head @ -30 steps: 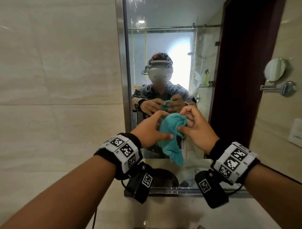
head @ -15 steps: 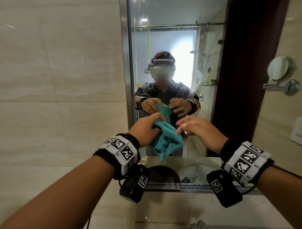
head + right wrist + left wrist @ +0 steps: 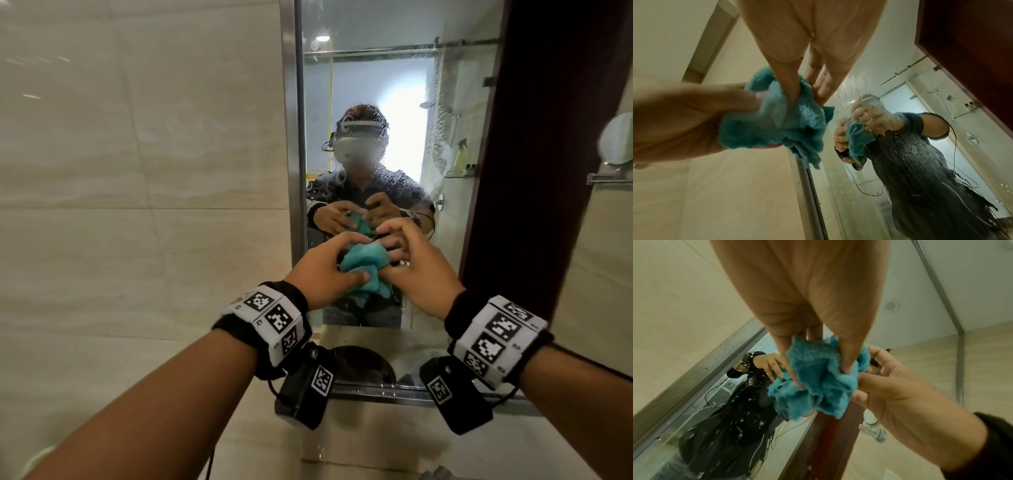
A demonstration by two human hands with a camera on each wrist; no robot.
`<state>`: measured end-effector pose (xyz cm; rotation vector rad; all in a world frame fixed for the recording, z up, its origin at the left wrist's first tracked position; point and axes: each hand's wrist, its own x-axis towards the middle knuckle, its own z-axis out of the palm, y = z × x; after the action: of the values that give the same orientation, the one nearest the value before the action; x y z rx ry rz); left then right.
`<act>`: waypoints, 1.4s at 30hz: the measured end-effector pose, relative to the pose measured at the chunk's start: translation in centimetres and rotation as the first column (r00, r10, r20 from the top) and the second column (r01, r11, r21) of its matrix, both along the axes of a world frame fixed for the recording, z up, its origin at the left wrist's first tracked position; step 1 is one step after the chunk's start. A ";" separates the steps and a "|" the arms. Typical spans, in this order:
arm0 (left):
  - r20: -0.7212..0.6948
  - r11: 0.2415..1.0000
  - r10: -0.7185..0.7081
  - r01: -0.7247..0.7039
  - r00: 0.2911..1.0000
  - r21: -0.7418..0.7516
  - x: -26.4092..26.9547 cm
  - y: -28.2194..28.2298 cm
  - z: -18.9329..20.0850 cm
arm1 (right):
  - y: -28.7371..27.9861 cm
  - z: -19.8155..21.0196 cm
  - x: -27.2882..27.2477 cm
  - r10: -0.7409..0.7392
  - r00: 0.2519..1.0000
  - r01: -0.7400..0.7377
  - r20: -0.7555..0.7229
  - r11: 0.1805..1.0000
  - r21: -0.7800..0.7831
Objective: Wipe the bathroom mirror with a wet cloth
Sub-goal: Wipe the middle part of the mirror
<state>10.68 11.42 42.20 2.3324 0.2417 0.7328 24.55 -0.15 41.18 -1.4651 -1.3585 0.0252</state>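
Note:
A teal cloth (image 3: 366,262) is bunched into a wad between both hands, just in front of the bathroom mirror (image 3: 376,102). My left hand (image 3: 337,270) grips it from the left, thumb underneath. My right hand (image 3: 394,258) pinches it from the right. In the left wrist view the left hand (image 3: 822,376) digs its thumb and fingers into the cloth (image 3: 818,394), and the right hand (image 3: 890,394) cups its far side. The right wrist view shows the right hand (image 3: 806,98) pressing into the cloth (image 3: 756,129). Water drops speckle the mirror (image 3: 869,186).
Beige tiled wall (image 3: 137,171) lies left of the mirror's metal frame (image 3: 291,137). A dark red-brown wooden panel (image 3: 548,137) borders the mirror on the right, with a round swivel mirror (image 3: 616,140) on the wall beyond. A metal ledge (image 3: 376,389) runs under the mirror.
The cloth hung loose from my hands a second ago and is now wadded up. My right hand, stretched out half a second ago, has closed back onto the cloth.

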 end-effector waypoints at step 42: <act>0.314 0.625 0.245 -0.397 0.917 0.672 6.6 7.3 -0.6 | 3.9 2.7 6.8 -0.591 0.426 0.779 0.685 0.625 0.054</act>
<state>17.29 18.69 41.64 2.9745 0.3345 1.4536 31.36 3.74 43.91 -2.3428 -1.1554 -0.9836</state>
